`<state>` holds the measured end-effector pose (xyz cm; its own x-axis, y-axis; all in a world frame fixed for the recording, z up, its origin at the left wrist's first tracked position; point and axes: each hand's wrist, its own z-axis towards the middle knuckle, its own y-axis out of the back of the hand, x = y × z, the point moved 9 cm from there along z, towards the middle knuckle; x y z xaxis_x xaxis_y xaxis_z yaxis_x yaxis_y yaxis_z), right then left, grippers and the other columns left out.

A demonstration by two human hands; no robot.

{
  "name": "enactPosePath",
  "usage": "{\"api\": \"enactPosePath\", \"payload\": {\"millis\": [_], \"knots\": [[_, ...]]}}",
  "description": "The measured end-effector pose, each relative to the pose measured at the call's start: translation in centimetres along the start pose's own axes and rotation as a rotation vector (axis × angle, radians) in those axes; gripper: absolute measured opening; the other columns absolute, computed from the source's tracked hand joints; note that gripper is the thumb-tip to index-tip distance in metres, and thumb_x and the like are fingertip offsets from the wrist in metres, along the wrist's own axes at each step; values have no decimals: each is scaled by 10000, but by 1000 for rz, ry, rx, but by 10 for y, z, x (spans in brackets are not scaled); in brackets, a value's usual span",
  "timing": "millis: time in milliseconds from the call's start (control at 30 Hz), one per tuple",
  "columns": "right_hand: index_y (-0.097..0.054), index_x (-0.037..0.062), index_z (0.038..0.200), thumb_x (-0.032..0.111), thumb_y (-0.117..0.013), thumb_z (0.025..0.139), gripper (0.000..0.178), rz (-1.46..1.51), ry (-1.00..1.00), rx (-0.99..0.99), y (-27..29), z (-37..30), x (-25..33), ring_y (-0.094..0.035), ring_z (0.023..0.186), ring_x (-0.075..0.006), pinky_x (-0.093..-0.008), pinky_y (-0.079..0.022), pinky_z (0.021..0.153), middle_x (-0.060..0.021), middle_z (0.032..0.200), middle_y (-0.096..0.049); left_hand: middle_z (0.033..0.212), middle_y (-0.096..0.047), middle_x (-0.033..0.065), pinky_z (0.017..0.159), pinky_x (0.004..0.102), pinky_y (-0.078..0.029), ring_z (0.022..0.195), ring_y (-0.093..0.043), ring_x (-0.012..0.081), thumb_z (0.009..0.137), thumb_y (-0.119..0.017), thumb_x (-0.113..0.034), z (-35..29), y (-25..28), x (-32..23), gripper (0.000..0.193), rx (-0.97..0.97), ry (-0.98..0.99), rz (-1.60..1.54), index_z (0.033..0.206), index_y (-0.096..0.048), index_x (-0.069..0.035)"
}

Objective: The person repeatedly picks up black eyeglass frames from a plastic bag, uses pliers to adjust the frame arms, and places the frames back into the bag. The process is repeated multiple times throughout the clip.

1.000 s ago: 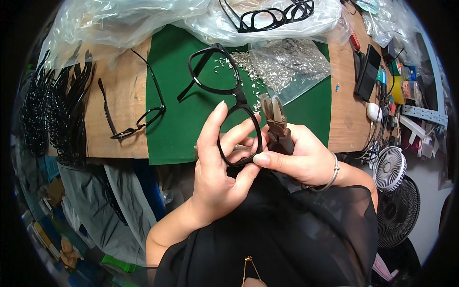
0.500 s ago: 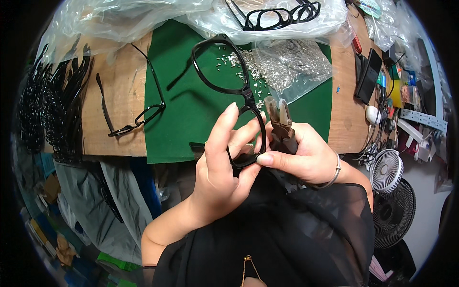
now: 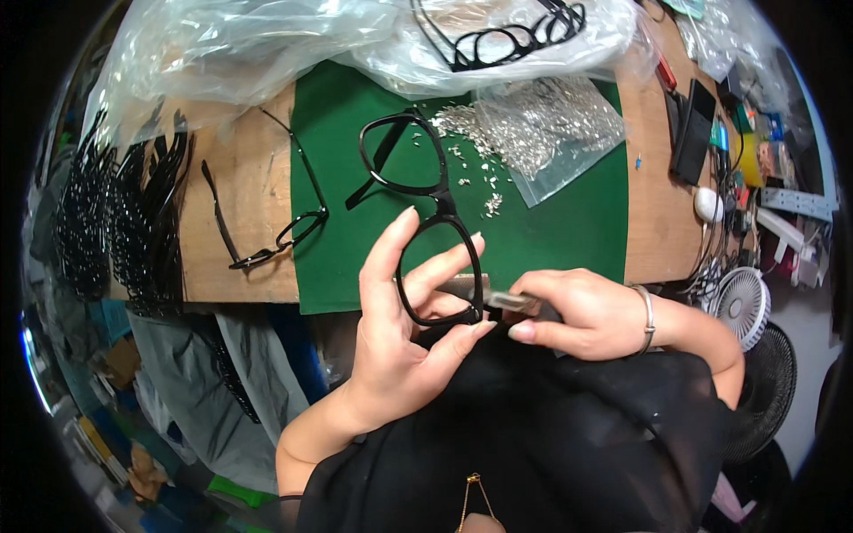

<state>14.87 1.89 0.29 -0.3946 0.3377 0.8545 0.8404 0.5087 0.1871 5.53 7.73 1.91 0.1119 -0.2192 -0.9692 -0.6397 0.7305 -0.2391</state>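
A black eyeglass frame [image 3: 444,205] stands on end in my left hand [image 3: 388,360], gripped at its near rim, with thumb and fingers around the lower lens opening. One temple arm [image 3: 380,160] stretches behind the upper rim, over the green mat. Pliers [image 3: 517,304], partly blurred, are closed in my right hand [image 3: 582,318]. Their jaws point left and lie at the near end corner of the frame, by the hinge. Whether they bite on it I cannot tell. My left fingertips and thumb hide part of that corner.
Small silvery metal pieces [image 3: 491,204] are scattered on the green mat [image 3: 555,249], beside a clear bag [image 3: 555,133] of them. Another black frame [image 3: 302,231] lies left. Black temple arms [image 3: 98,213] hang at the far left; frames [image 3: 506,43] rest on plastic. A phone [image 3: 691,133] is right.
The pliers have swung from jaws upward to jaws pointing left, coming to the frame's near corner. My right hand has moved down and right. The eyeglass frame has turned slightly in my left hand.
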Motion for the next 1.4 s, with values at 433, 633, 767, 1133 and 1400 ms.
{"api": "enactPosePath", "payload": {"millis": [433, 633, 767, 1133, 1400], "knots": [[-557, -45, 831, 262, -568, 807, 308, -405, -71, -114, 2, 6, -7, -596, 675, -352, -400, -480, 615, -205, 698, -597, 1256, -398, 240, 820, 292, -482, 1028, -549, 255, 745, -554, 139, 3, -5, 12, 831, -6, 104, 36, 1342, -11, -58], [-410, -79, 1175, 293, -560, 816, 538, -402, -40, -162, 22, 11, -30, -567, 831, -337, -383, -444, 742, -192, 877, -580, 1237, -415, 226, 735, 230, -484, 847, -590, 136, 712, -577, 144, 8, 2, 13, 846, -28, 144, 21, 1340, -55, -72], [-367, -63, 1226, 285, -593, 771, 616, -824, -37, -424, 8, 25, -48, -530, 735, -267, -356, -400, 667, -122, 796, -543, 1181, -436, 225, 620, 224, -479, 710, -551, 112, 647, -653, 117, 4, 4, 11, 923, 5, -9, -88, 1318, -59, -104], [-489, 37, 818, 71, -595, 671, 185, -594, 52, -638, 50, 46, -52, -545, 760, -294, -386, -415, 666, -123, 775, -540, 1162, -441, 207, 805, 310, -456, 881, -582, 199, 700, -589, 131, -28, 6, 42, 963, -34, 260, -306, 1364, 55, -136], [-495, 53, 800, 96, -602, 683, 164, -758, 72, -644, 35, 58, -46, -527, 766, -259, -361, -391, 647, -83, 763, -509, 942, -547, 112, 763, 280, -434, 774, -556, 125, 918, -411, -117, -34, 9, 57, 94, -72, 413, -328, 887, -416, -29]]}}
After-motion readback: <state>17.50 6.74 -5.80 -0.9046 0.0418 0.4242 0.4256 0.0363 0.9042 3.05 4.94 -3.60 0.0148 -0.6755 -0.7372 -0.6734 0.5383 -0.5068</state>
